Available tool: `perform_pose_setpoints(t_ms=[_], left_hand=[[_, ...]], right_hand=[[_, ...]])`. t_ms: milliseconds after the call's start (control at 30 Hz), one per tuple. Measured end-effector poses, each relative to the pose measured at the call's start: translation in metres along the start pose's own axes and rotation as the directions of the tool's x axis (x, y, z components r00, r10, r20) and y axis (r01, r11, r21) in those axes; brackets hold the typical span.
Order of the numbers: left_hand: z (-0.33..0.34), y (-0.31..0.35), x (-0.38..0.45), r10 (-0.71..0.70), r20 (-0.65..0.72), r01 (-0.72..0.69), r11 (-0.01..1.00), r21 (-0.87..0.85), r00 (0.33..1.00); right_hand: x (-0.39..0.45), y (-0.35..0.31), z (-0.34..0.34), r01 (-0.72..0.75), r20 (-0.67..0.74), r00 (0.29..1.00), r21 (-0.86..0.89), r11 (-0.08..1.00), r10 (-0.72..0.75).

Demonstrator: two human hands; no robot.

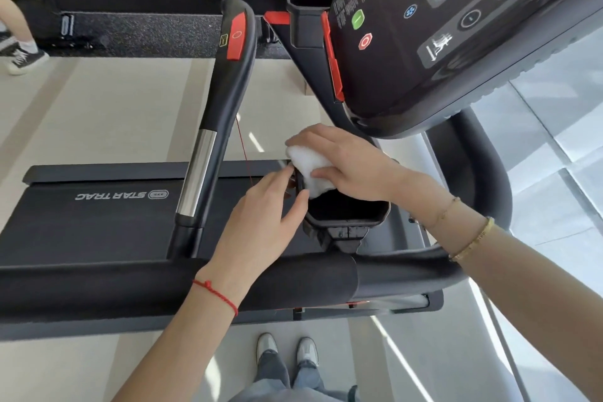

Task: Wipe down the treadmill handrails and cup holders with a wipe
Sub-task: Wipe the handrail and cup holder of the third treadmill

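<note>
Centrally, the right hand (pixel 346 163) presses a crumpled white wipe (pixel 310 173) against the far rim of the near black plastic cup holder (pixel 346 212), fingers curled closed over the cloth. The left hand (pixel 264 222) pinches the holder's left edge between thumb and fingertips. Beside them a curved black handrail with a chrome grip section (pixel 212 140) crosses the treadmill belt (pixel 98 222). A second cup holder (pixel 310 10) sits farther off, beside the dark control console (pixel 440 26).

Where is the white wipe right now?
In the head view, the white wipe is near the middle, under the right hand, pressed on the near cup holder's far rim, just below the console.
</note>
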State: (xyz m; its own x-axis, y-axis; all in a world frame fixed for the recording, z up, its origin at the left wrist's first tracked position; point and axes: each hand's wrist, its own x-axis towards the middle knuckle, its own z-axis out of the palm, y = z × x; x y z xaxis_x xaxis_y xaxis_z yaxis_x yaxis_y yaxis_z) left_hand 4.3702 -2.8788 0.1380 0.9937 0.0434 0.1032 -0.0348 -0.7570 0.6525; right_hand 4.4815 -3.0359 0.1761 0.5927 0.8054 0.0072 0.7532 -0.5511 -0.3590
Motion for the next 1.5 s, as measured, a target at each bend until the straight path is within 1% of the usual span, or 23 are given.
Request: perform_pose_setpoints(t_ms=[67, 233, 300, 433, 500, 633, 700, 767, 867, 933, 1000, 1067, 1133, 1233, 1300, 1400, 1467, 1500], left_hand=[[0.0, 0.001, 0.0, -0.005, -0.001, 0.005, 1.0, -0.014, 1.0], [-0.001, 0.001, 0.0, -0.002, -0.009, 0.002, 0.999, -0.05, 1.0], [-0.001, 0.001, -0.001, -0.004, -0.01, 0.003, 0.999, -0.044, 1.0], [0.0, 0.0, 0.0, -0.012, -0.003, 0.012, 1.0, -0.018, 1.0], [0.0, 0.0, 0.0, -0.01, -0.002, 0.01, 1.0, -0.021, 1.0], [0.0, -0.002, -0.001, 0.007, -0.003, -0.007, 0.999, -0.035, 1.0], [0.001, -0.003, -0.001, 0.008, -0.002, -0.008, 0.999, -0.031, 1.0], [0.002, -0.005, -0.001, 0.019, -0.007, -0.019, 0.999, -0.032, 1.0], [0.002, -0.005, -0.001, 0.04, -0.015, -0.041, 0.999, -0.035, 0.999], [0.003, -0.007, -0.001, 0.053, -0.026, -0.054, 0.998, -0.039, 0.998], [0.004, -0.007, 0.0, 0.066, -0.03, -0.067, 0.997, -0.04, 0.997], [0.004, -0.007, 0.001, 0.076, -0.029, -0.077, 0.996, -0.035, 0.997], [0.005, -0.007, 0.001, 0.079, -0.032, -0.08, 0.997, -0.024, 0.996], [0.004, -0.006, 0.0, 0.069, -0.037, -0.07, 0.997, -0.019, 0.997], [0.003, -0.006, 0.0, 0.062, -0.033, -0.063, 0.998, -0.024, 0.998], [0.003, -0.006, 0.0, 0.055, -0.023, -0.056, 0.998, -0.026, 0.998], [0.003, -0.005, 0.001, 0.051, -0.019, -0.052, 0.998, -0.027, 0.999], [0.003, -0.005, 0.001, 0.052, -0.018, -0.052, 0.998, -0.025, 0.998]], right_hand=[[-0.005, 0.004, 0.001, -0.017, -0.014, 1.0, -0.009, 1.0, 0.017], [-0.037, 0.019, -0.001, -0.158, -0.146, 0.977, -0.004, 0.987, 0.156], [-0.031, 0.017, 0.0, -0.138, -0.134, 0.982, -0.039, 0.99, 0.131], [0.002, 0.003, 0.004, -0.008, -0.006, 1.0, -0.042, 0.999, 0.008], [0.001, 0.004, 0.006, -0.017, -0.019, 1.0, -0.028, 0.999, 0.017], [-0.03, 0.013, 0.007, -0.134, -0.155, 0.98, -0.05, 0.99, 0.125], [-0.042, 0.012, 0.008, -0.215, -0.209, 0.955, -0.01, 0.977, 0.208], [-0.051, 0.006, 0.011, -0.322, -0.273, 0.907, 0.04, 0.946, 0.32], [-0.064, -0.004, 0.018, -0.507, -0.318, 0.791, 0.137, 0.851, 0.523], [-0.077, -0.008, 0.023, -0.6, -0.293, 0.704, 0.24, 0.763, 0.647], [-0.089, -0.012, 0.027, -0.644, -0.25, 0.655, 0.309, 0.699, 0.714], [-0.087, -0.014, 0.027, -0.643, -0.223, 0.655, 0.336, 0.688, 0.722], [-0.071, -0.013, 0.024, -0.624, -0.2, 0.679, 0.349, 0.699, 0.706], [-0.048, -0.01, 0.019, -0.589, -0.214, 0.701, 0.363, 0.722, 0.68], [-0.052, -0.009, 0.022, -0.574, -0.205, 0.712, 0.382, 0.724, 0.672], [-0.077, -0.007, 0.032, -0.591, -0.159, 0.686, 0.449, 0.67, 0.71], [-0.085, -0.006, 0.032, -0.626, -0.087, 0.668, 0.47, 0.622, 0.739], [-0.082, -0.004, 0.029, -0.641, -0.056, 0.671, 0.458, 0.616, 0.739]])
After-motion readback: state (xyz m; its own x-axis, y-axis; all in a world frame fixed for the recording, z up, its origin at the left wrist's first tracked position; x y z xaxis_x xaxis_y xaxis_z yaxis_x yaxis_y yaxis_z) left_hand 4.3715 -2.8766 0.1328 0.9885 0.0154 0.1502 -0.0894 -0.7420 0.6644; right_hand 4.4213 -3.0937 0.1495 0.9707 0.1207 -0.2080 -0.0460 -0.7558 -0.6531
